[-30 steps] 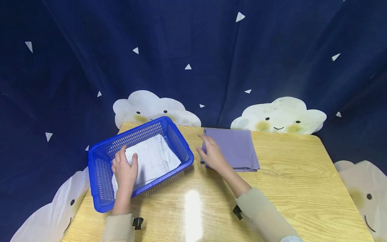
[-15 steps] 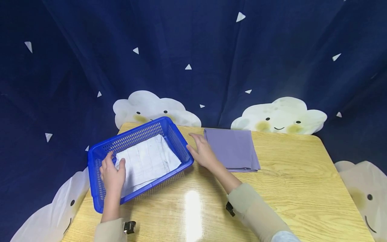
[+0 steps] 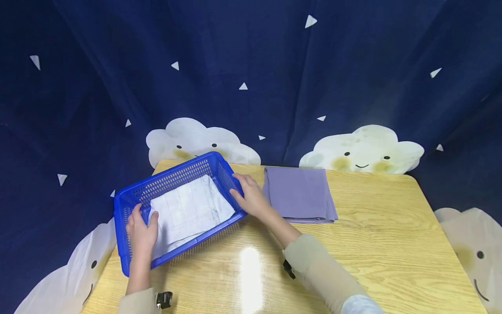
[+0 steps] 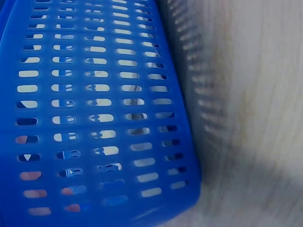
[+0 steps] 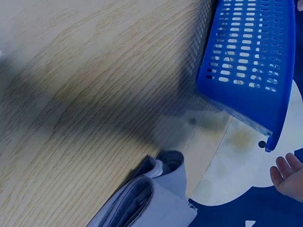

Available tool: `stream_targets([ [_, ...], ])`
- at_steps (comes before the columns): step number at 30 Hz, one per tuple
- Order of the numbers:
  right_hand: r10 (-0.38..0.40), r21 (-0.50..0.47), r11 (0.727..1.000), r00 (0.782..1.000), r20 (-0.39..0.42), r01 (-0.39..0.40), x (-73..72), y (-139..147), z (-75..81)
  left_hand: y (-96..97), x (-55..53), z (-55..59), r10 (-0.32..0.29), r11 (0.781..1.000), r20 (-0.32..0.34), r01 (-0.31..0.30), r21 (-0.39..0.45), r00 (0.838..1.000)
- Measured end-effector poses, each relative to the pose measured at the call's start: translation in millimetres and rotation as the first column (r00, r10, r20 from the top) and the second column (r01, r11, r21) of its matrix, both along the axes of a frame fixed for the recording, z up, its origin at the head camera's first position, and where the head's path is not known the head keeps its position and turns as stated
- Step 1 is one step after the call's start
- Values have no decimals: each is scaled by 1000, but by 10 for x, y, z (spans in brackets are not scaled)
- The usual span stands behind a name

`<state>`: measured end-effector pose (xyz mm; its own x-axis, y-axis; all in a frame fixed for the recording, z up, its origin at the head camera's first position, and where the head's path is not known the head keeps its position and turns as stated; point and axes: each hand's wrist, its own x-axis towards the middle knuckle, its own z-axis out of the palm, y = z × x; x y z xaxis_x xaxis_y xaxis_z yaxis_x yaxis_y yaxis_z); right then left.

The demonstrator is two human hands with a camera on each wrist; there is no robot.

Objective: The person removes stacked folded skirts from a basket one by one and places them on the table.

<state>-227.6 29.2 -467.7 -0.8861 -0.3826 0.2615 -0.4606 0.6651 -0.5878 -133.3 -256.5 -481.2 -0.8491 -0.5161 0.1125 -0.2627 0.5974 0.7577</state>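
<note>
A blue plastic basket [image 3: 198, 237] with slotted walls stands on the left of the table, and a folded white cloth [image 3: 188, 209] lies inside. My left hand [image 3: 142, 231] reaches over its near side, fingers loosely bent above the left end of the cloth. Through the slots in the left wrist view, bits of that hand's fingers show behind the basket wall [image 4: 106, 127]. At the basket's right end is my right hand [image 3: 251, 196], fingers extended by the rim. In the right wrist view this hand [image 5: 289, 177] appears beside the basket's corner [image 5: 265, 109], nothing in its grasp.
A folded purple cloth [image 3: 300, 192] lies right of the basket, near the table's back edge. The wooden table [image 3: 384, 244] meets a dark blue curtain [image 3: 274, 65] with clouds and white triangles. Black clips [image 3: 164, 299] sit at both cuffs.
My left hand has drawn left and toward me over the basket. My right hand has moved left from the purple cloth to the basket's right rim. The basket and cloths stay put.
</note>
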Motion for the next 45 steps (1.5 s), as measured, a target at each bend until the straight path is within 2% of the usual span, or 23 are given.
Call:
stream_targets([
  [4, 22, 0, 1000, 1000, 0, -22, -13, -75, 5, -25, 21, -14, -2, 999, 29, 1, 38, 1000],
  [12, 63, 15, 998, 998, 24, -63, -30, -213, 8, -92, 37, -45, -7, 993, 26, 4, 116, 1000],
  [18, 74, 20, 997, 995, 72, -75, -38, -330, -14, -127, 36, -60, -14, 989, 31, 9, 149, 999],
  [22, 60, 32, 997, 992, 109, -63, -34, -401, -27, -140, 27, -69, -31, 984, 63, 20, 175, 998],
  [25, 45, 39, 998, 984, 171, -52, -35, -460, -38, -158, 16, -73, -54, 977, 95, 33, 209, 994],
  [28, 23, 44, 998, 975, 222, -34, -47, -521, -55, -180, 3, -74, -99, 967, 146, 60, 249, 984],
  [34, -2, 58, 998, 954, 298, -16, -70, -619, -74, -200, -4, -72, -194, 941, 240, 110, 321, 951],
  [40, -42, 85, 996, 931, 363, 12, -91, -664, -126, -201, -4, -74, -221, 928, 281, 113, 354, 934],
  [45, -67, 101, 995, 894, 444, 24, -98, -676, -176, -197, -14, -86, -240, 923, 312, 117, 367, 919],
])
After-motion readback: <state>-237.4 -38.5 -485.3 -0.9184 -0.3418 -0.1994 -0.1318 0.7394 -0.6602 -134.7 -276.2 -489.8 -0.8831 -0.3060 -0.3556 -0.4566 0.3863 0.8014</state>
